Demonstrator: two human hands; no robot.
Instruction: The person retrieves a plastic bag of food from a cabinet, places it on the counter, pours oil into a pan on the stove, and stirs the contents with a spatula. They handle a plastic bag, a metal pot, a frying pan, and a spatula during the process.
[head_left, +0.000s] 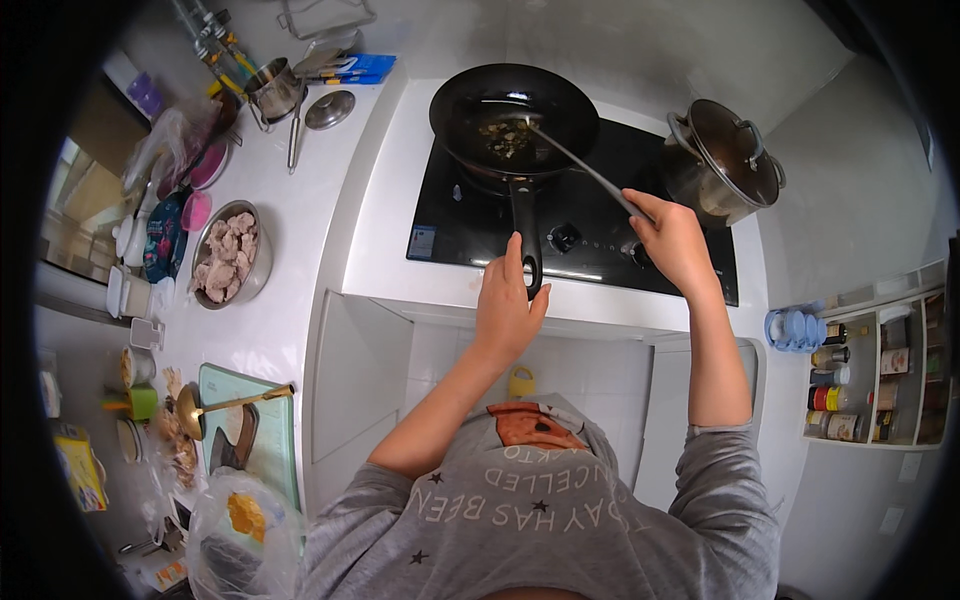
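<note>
A black wok (465, 97) sits on the left side of the black glass cooktop (465, 217). Small browned bits of food (508, 140) lie in a little oil at its bottom. My left hand (510, 307) holds the end of the wok's black handle (524, 214), fingers on its left side and thumb on its right. In my right hand (667, 236) is a long, thin grey utensil (581, 163), its tip down in the wok beside the food bits. Whether it is chopsticks or a slim spatula's shaft, I cannot tell.
A lidded steel pot (720, 169) stands at the cooktop's right. On the left counter are a steel bowl of pale meat pieces (229, 259), a small saucepan (274, 90), a green cutting board (270, 442) with a cleaver (236, 442), and a brass-coloured ladle (191, 412). A spice rack (870, 375) hangs right.
</note>
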